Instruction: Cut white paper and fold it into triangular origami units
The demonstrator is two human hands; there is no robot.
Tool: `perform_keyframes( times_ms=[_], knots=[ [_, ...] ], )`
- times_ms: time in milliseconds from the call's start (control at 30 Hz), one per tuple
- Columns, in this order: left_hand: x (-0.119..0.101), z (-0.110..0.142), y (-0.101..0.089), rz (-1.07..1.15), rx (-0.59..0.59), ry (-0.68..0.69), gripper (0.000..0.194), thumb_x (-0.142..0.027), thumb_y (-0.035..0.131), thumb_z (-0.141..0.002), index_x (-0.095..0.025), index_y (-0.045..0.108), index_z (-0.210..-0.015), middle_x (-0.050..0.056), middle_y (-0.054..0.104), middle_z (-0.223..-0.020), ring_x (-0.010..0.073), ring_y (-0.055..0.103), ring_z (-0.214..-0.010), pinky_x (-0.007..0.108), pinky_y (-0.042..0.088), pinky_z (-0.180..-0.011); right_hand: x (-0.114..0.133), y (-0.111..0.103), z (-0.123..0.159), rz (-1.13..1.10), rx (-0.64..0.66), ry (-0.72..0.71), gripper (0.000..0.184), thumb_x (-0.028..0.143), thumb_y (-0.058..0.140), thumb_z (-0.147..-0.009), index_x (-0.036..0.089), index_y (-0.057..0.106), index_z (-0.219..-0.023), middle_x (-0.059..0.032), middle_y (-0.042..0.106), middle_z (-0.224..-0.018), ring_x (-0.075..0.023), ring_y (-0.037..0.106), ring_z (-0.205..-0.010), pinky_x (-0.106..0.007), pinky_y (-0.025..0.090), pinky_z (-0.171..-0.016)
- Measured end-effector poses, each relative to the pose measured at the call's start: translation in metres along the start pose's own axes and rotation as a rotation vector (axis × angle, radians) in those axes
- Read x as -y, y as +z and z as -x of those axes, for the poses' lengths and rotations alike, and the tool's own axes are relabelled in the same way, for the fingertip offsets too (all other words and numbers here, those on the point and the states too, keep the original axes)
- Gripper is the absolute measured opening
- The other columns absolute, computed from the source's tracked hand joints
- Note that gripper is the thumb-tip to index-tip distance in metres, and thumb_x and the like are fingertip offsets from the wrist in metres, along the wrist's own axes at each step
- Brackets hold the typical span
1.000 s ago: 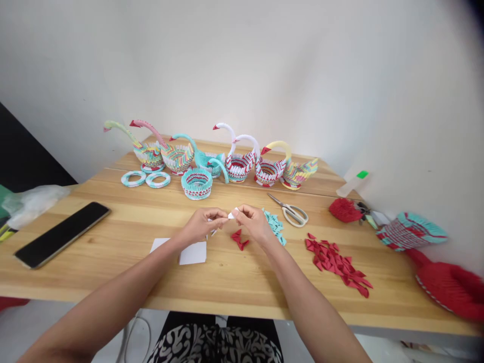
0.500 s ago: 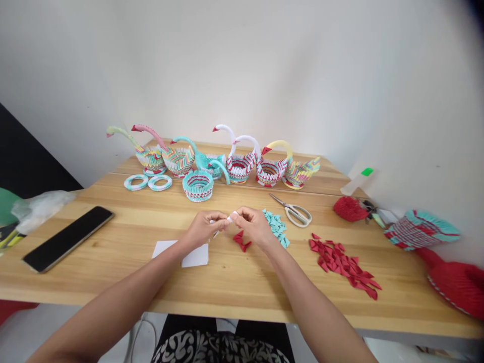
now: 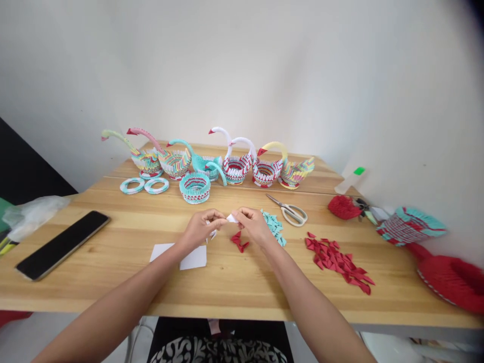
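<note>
Between my two hands is a small folded piece of white paper (image 3: 232, 218). My left hand (image 3: 202, 227) pinches its left end between thumb and fingers, and my right hand (image 3: 253, 224) pinches its right side. White paper sheets (image 3: 193, 257) lie flat under and beside my left forearm, with a few small white pieces (image 3: 212, 235) partly hidden by my left hand. Just below my fingers sit a few red folded paper pieces (image 3: 239, 242). A pile of turquoise folded pieces (image 3: 275, 227) lies to the right of my right hand.
Folded-paper swans (image 3: 237, 166) line the back of the table, with a turquoise basket (image 3: 194, 189) and two rings (image 3: 156, 186) before them. Scissors (image 3: 291, 212) and a red pile (image 3: 338, 262) lie right, past them a red paper swan (image 3: 449, 277). A phone (image 3: 64, 244) lies left.
Both hands stay together on the white paper; its visible shape between the fingertips shifts slightly as they work it. The whole view sways a little; nothing else on the table has moved.
</note>
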State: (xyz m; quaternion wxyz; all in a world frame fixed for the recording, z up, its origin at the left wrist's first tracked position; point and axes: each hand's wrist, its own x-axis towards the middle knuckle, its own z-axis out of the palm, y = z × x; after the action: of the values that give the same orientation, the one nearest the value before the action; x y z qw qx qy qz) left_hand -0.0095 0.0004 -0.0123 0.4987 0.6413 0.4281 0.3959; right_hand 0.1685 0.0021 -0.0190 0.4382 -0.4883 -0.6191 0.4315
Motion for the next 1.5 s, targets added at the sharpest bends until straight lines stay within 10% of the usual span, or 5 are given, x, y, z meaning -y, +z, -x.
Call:
perform_keyframes(
  times_ms=[833,1233,1500],
  knots=[
    [0.002,-0.003,0.001,0.242,0.017,-0.174,0.032,-0.044,0.067,-0.067,-0.014,0.058,-0.071,-0.001,0.057,-0.056,0.0075,0.048,-0.047,0.019,0.035,-0.048,-0.004,0.004,0.002,-0.104,0.082,-0.043,0.021,0.029,0.064,-0.073,0.018,0.058,-0.09,-0.0006,0.065,-0.075,-0.0134,0.059,-0.068,-0.026,0.044,-0.065],
    [-0.003,0.0,-0.004,0.469,0.125,-0.231,0.027,-0.036,0.068,-0.069,-0.013,0.056,-0.063,0.0,0.058,-0.057,0.0068,0.049,-0.049,0.019,0.035,-0.049,0.005,-0.003,0.007,0.401,0.097,-0.59,0.015,0.027,0.052,-0.088,0.024,0.066,-0.092,-0.0055,0.066,-0.088,-0.0186,0.059,-0.085,-0.032,0.045,-0.077],
    [-0.002,0.001,-0.005,0.415,0.229,-0.238,0.029,-0.04,0.067,-0.069,-0.013,0.056,-0.065,0.001,0.058,-0.06,0.0074,0.048,-0.05,0.02,0.036,-0.051,-0.005,-0.007,0.004,0.487,0.119,-0.642,0.018,0.03,0.049,-0.089,0.023,0.066,-0.089,-0.0062,0.066,-0.083,-0.019,0.058,-0.079,-0.032,0.044,-0.073]
  ],
)
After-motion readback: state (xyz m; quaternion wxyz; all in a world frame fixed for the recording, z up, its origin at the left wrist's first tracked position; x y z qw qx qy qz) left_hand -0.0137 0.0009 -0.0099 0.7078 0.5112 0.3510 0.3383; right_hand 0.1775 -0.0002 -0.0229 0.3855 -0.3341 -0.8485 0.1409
